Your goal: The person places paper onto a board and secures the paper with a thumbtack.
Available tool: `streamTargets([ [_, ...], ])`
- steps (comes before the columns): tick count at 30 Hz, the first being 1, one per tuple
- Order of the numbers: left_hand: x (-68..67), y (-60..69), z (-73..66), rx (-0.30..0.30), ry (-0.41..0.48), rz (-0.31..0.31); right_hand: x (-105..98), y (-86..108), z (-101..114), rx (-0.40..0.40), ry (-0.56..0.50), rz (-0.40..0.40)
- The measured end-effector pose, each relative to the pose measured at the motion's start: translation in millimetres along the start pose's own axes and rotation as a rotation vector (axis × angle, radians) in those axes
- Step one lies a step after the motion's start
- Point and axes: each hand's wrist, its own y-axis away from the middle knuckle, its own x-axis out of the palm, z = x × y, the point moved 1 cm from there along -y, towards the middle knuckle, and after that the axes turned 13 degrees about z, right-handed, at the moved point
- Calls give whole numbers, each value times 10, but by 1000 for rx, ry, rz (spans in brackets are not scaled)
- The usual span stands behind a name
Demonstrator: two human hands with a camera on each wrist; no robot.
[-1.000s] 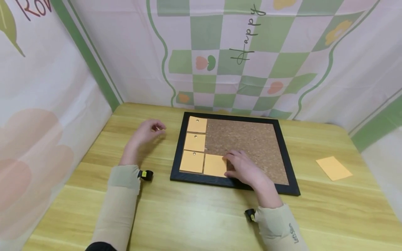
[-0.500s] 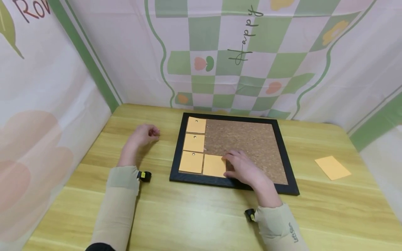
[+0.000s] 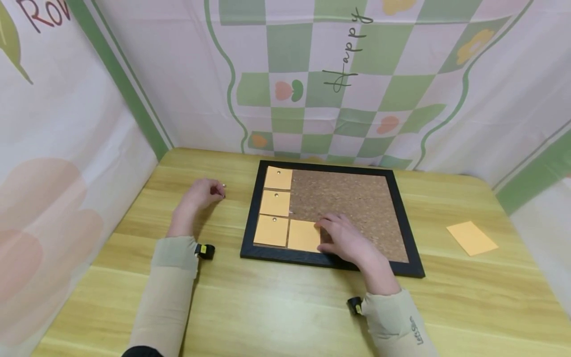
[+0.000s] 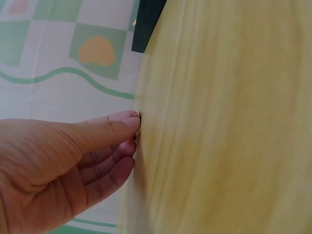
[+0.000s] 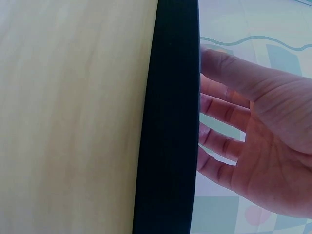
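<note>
A cork board (image 3: 352, 208) with a black frame lies on the table. Three orange paper notes are pinned in its left column, a silver thumbtack at the top of each. A fourth orange note (image 3: 303, 236) lies flat beside the lowest one, and no tack shows on it. My right hand (image 3: 345, 240) rests on the board with fingertips and thumb at this note's right edge. Left of the board, my left hand (image 3: 199, 195) is low at the table, thumb and index finger pinching a tiny thumbtack (image 4: 140, 116), mostly hidden. Another small silver tack (image 3: 224, 185) shows beside these fingers.
One loose orange note (image 3: 472, 238) lies on the wooden table (image 3: 267, 307) right of the board. A printed curtain (image 3: 290, 54) hangs behind the table's back edge, and cloth also hangs at both sides.
My left hand has drawn slightly left and down, its thumb and fingertips closing together at the table. The right hand stays in place on the note. The view shifts slightly.
</note>
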Motion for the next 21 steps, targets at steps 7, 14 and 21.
streamTargets([
  [7,-3,2,-27,-12,-12,5,-2,9,-5,-23,3,-22],
  [14,-11,9,-57,-34,-36,18,1,12,-10,-12,1,-10],
  [21,-3,13,-71,-33,-59,8,-7,18,-9,1,-5,5],
])
